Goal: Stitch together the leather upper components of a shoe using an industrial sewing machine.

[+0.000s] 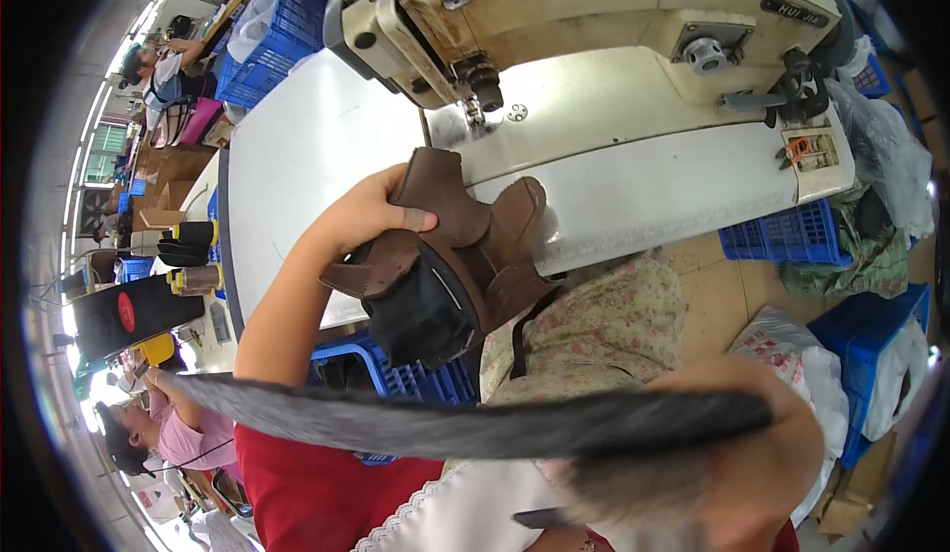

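My left hand [391, 214] is closed on a brown leather shoe upper [450, 211] with stitched flaps and a black lining [421, 295]. The thumb presses on its brown face, and the piece hangs over the near edge of the sewing machine bed. At the lower right my right hand [752, 453] is close to the camera and smeared by motion. It is closed round the right end of a long dark grey strip [475, 423], which stretches across the view to the left. A dark pointed tip [539, 519] shows below the strip; its kind cannot be made out.
A cream sewing machine [584, 8] spans the top, its needle area just beyond the upper. Its white table [317, 146] reaches left. Blue baskets [782, 235] stand below and around. Thread cones [198, 280] are at left. Two people [178, 433] sit farther off at left.
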A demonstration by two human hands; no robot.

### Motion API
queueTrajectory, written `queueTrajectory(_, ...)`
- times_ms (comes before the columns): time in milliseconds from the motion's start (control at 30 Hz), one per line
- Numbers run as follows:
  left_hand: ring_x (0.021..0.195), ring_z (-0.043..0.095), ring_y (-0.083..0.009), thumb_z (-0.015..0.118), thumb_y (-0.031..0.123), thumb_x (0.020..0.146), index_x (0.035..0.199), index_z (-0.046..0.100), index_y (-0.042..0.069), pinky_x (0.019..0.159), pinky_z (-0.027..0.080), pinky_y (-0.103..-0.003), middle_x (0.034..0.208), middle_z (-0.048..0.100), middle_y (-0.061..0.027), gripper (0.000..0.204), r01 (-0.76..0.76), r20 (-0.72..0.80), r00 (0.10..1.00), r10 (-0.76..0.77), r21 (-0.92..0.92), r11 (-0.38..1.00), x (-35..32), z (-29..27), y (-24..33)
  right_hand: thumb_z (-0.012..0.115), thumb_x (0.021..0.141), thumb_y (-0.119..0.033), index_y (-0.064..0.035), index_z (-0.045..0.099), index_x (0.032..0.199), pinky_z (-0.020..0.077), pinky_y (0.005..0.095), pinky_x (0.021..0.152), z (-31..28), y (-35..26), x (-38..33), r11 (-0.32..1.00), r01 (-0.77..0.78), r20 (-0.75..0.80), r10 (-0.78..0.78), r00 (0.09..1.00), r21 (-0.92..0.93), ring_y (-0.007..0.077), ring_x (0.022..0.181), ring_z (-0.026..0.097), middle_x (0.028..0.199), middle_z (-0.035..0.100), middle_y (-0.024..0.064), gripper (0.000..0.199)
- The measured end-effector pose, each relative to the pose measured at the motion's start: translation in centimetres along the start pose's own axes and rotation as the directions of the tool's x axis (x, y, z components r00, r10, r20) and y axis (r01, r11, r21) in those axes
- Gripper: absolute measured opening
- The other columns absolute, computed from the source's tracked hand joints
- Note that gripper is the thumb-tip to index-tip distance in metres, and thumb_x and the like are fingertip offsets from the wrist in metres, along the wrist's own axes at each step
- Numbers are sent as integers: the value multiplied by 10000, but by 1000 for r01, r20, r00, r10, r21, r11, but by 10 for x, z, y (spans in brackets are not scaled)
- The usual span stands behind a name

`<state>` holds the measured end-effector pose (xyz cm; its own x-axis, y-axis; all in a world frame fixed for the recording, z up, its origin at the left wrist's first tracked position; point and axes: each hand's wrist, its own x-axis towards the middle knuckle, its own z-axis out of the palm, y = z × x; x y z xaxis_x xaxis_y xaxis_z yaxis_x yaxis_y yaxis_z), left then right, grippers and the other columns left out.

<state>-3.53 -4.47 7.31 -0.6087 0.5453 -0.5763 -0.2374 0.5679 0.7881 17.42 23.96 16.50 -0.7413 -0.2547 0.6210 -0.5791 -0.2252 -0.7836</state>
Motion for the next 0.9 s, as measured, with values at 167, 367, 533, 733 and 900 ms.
queueTrajectory(167,1111,613,-197,845,148,755,1368,509,-35,1000,463,-325,1218,648,-112,722,38,-43,998,-38,12,999,-8,1,-14,774,843,-397,35,639,1246,482,274,591,13,18,12,970,165,-48,-159,986,176,231,723,656,946,663,117,606)
queueTrajectory(367,1087,616,-192,846,162,762,1360,515,-34,984,470,-322,1197,653,-105,712,43,-27,999,-42,42,998,-8,1,-17,768,845,-361,52,615,1252,486,290,623,14,13,7,986,58,4,-59,998,156,221,739,649,953,649,123,600)
queueTrajectory(533,1066,627,-195,844,145,764,1312,552,-32,959,485,-326,1150,670,-110,645,6,-43,999,-5,13,1000,-7,3,-21,763,846,-331,66,596,1258,489,304,650,15,14,8,993,-44,40,40,998,114,214,753,643,959,638,129,596)
queueTrajectory(733,1064,629,-200,852,161,749,1319,548,-29,963,485,-332,1158,668,-119,673,-16,-54,998,18,38,999,-5,2,-16,758,847,-295,83,573,1264,493,320,683,15,11,5,989,-137,113,130,985,56,204,770,636,966,624,135,593)
queueTrajectory(900,1066,630,-204,839,145,753,1316,551,-30,968,483,-332,1172,670,-120,656,13,-76,997,-7,79,997,-13,1,-13,753,848,-265,98,553,1270,497,333,710,17,13,10,975,-221,143,219,965,-4,196,783,630,972,612,140,591)
